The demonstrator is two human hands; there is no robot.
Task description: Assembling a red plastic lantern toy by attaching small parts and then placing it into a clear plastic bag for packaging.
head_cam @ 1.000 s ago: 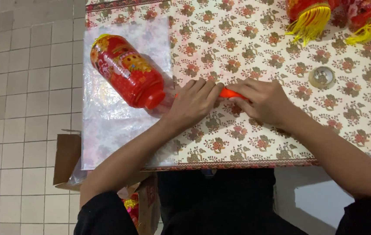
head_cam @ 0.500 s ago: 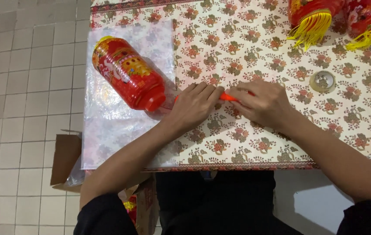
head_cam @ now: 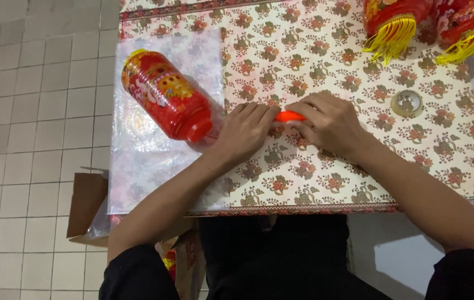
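Since the earlier frames little has shifted: both hands stay pressed together over the same small orange piece (head_cam: 289,116), and only the view has drifted slightly. That steadiness suggests the fiddly work on the piece is ongoing, not finished. At the far left, a cardboard box (head_cam: 86,204) sits on the tiled floor below the table edge. On the table, a red cylindrical lantern (head_cam: 167,94) lies tilted on a clear plastic sheet (head_cam: 148,166). The left hand (head_cam: 246,129) rests just beside its lower end, fingers curled onto the orange piece. The right hand (head_cam: 328,121) pinches the piece's other end. Farther right sits a tape roll (head_cam: 406,103), with two yellow-fringed red lanterns (head_cam: 431,22) at the floral tablecloth (head_cam: 314,183)'s top edge.
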